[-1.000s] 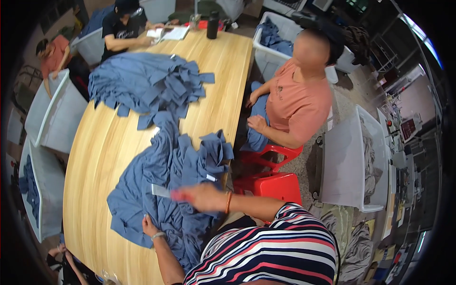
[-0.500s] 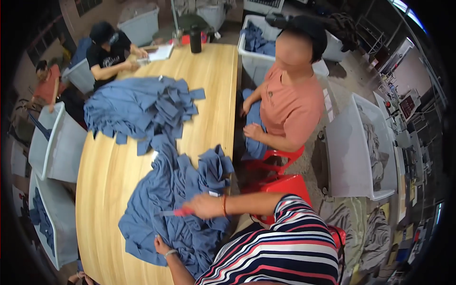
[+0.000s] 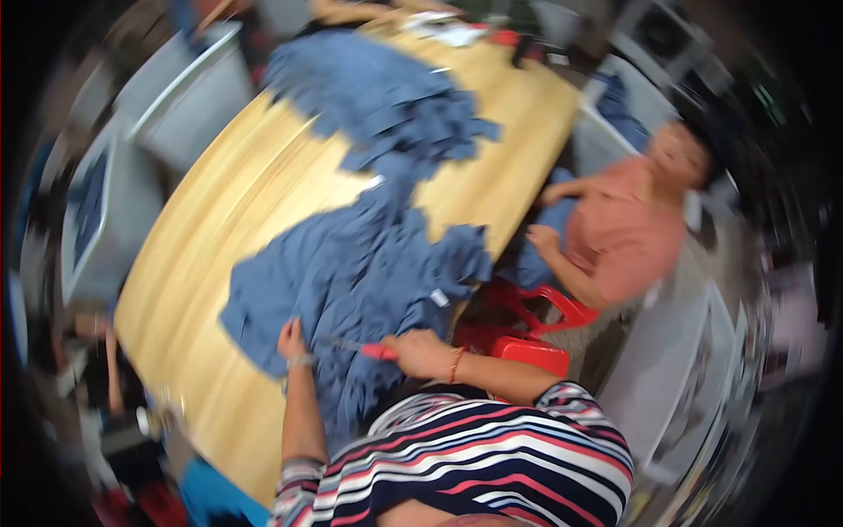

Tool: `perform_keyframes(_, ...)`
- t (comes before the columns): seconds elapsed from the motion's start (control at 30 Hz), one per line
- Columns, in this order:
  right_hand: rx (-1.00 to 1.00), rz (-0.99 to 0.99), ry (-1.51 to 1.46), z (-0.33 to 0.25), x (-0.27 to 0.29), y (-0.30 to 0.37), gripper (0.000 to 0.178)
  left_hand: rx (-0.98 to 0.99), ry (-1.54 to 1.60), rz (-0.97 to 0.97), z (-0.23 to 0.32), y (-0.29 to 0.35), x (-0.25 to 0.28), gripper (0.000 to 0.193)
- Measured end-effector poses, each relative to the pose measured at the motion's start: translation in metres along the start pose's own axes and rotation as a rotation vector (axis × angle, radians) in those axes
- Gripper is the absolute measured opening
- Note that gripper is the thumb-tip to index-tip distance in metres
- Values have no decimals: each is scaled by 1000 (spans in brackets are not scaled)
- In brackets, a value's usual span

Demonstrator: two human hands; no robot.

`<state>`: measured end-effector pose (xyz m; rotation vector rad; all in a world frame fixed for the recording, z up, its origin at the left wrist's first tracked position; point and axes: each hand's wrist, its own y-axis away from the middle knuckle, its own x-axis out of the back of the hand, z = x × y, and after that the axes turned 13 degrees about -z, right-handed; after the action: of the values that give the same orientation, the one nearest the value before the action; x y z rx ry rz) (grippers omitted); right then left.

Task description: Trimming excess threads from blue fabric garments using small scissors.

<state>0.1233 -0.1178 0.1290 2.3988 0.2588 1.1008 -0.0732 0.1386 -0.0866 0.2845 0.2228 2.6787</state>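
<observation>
A heap of blue cloth pieces (image 3: 360, 272) lies on the long wooden table (image 3: 219, 237) in front of me. My left hand (image 3: 291, 338) presses flat on the near edge of the cloth. My right hand (image 3: 420, 353) grips a red-handled tool (image 3: 364, 349), likely scissors, with its metal blade pointing left over the cloth. The picture is blurred by motion.
A second pile of blue cloth (image 3: 386, 101) sits farther up the table. A person in an orange shirt (image 3: 628, 228) sits at the right side on a red stool (image 3: 536, 303). Grey bins (image 3: 189, 97) stand left of the table, and another bin (image 3: 667, 378) to the right.
The view has swung and tilted, so the table now runs diagonally. My hands stay on the near cloth heap, the right still holding the red-handled tool.
</observation>
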Motion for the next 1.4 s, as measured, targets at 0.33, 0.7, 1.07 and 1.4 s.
perform_keyframes(0.33, -11, 13, 72, -22, 35, -17, 32, -13, 313, 102, 17, 10, -25, 23)
perform_keyframes(0.7, 152, -225, 118, -27, 69, -45, 28, 212, 424, 61, 49, 19, -23, 16)
perform_keyframes(1.07, 102, -232, 112, 14, 127, -99, 34, 69, 461, 181, 111, -128, 66, 5)
perform_keyframes(1.4, 11, -106, 85, 33, 149, -134, 34, -233, 372, 891, 164, -208, 285, 10)
